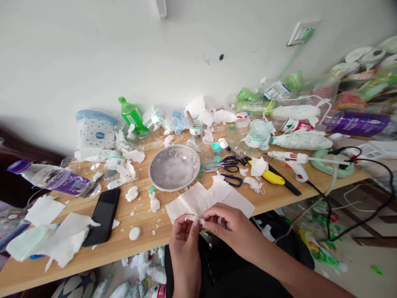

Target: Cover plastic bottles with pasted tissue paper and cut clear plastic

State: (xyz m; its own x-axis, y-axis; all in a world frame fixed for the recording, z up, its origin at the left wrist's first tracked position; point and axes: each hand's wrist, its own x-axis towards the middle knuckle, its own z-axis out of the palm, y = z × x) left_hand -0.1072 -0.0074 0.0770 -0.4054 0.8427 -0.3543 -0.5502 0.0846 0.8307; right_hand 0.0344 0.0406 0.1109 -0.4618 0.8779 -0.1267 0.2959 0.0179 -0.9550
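My left hand [185, 240] and my right hand [228, 223] meet at the table's front edge. Between their fingertips they pinch a small twisted piece of white tissue paper [194, 218]. Just behind them, flat sheets of tissue [214, 196] with torn edges lie on the wood. A metal bowl [174, 167] with a cloudy whitish content stands beyond the sheets. Right of the bowl are scissors [229, 164] with dark handles and a yellow utility knife [272, 177].
A glue gun [294, 161] with black cable lies at the right. A phone [102, 217], purple-capped bottle [58, 178] and tissue scraps [65, 240] are at the left. Cut bottles, a green bottle [132, 116] and a tissue pack [96, 129] line the wall. Litter covers the floor below.
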